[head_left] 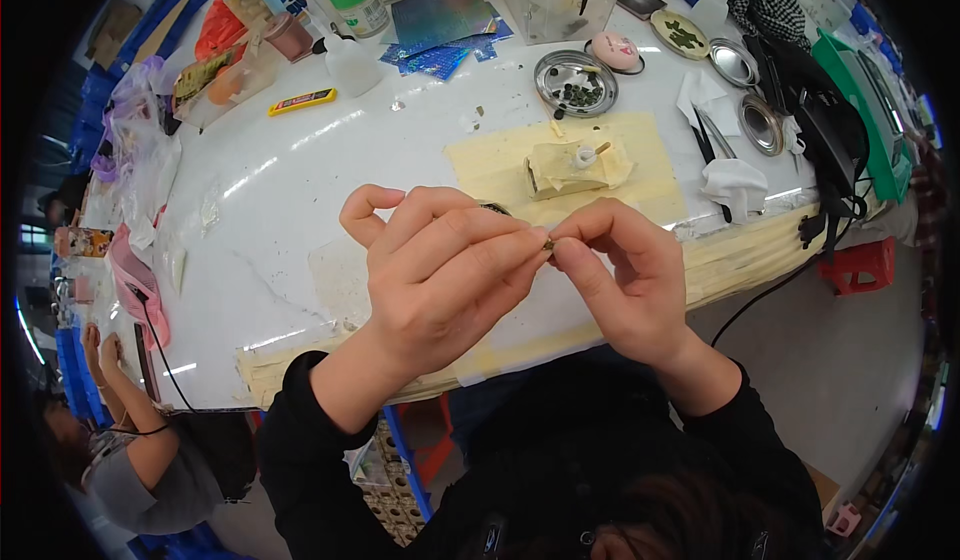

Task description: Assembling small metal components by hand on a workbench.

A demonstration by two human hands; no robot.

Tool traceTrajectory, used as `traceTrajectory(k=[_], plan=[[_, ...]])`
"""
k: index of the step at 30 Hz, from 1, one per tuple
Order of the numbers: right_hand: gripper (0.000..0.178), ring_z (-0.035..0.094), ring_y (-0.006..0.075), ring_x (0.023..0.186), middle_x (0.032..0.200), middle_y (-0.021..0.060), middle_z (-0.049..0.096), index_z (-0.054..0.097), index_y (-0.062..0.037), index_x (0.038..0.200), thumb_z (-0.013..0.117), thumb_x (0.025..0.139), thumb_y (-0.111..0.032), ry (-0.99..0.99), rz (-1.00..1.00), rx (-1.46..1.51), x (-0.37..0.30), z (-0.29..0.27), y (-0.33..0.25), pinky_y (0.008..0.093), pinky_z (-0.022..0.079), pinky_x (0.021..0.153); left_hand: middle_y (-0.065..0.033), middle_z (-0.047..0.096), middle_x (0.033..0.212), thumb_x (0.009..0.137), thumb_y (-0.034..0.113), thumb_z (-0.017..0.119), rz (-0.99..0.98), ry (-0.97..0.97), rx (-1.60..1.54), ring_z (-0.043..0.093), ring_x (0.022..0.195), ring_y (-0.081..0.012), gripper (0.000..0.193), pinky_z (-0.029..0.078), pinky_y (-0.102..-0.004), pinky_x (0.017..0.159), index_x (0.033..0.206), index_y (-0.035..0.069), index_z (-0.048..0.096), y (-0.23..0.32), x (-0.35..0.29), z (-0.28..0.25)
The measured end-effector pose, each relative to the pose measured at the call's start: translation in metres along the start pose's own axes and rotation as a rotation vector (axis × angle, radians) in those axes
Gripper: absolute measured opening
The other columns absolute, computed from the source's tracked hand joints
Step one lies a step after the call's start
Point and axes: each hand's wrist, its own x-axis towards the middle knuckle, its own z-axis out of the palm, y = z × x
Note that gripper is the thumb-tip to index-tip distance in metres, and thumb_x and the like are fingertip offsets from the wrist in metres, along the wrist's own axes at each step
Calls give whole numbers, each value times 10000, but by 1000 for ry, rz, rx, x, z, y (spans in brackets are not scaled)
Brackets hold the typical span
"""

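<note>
— What is being held, and how many?

— One tiny dark piece (549,245), pinched between the fingertips of both hands above the near edge of the tabletop (300,220). It is too small to tell its kind.

— And the hands?

— Two. The left hand (440,265) has its fingers curled and pressed together toward the piece, the thumb arched up and away. The right hand (625,275) closes thumb and forefinger on the same piece, its other fingers folded under. Both forearms, in black sleeves, rise from the lower edge.

— What lies beyond?

— Just behind the hands, one pale yellow block (570,168) with a small peg, standing on a patch of yellow tape (500,165). Farther back, one round metal dish (576,84) of dark bits, two smaller metal lids (748,90) to the right, one pink oval (615,52), one yellow cutter (302,101) to the left (and a green-capped jar (357,4) near the far rim).

— Room to move?

— Bare white tabletop spreads to the left of the hands; the right side is crowded up to its edge. Another person (140,460) sits at the lower left.
</note>
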Motion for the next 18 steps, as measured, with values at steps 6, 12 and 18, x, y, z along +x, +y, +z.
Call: traceTrajectory(k=[6,12,18], plan=[[171,602,255,646,780,91,616,663,-14,892,755,748,0,108,-530,-697,6,2,-3,343,495,563,60,681,828,636,102,820,4,14,146,589,750,-137,266,278,-375,833,877,147,716,9,-2,4],[164,602,246,646,780,85,630,668,-18,871,767,740,-12,144,-580,-755,5,8,0,323,497,567,79,622,780,637,139,801,15,-1,182,581,739,-103,267,247,-407,856,885,125,704,7,-4,5],[100,626,156,667,779,82,658,682,14,896,736,824,-31,17,-101,-277,4,1,-3,276,502,603,54,679,818,629,153,820,4,-22,147,580,738,-133,260,262,-399,850,866,144,714,9,-2,1]])
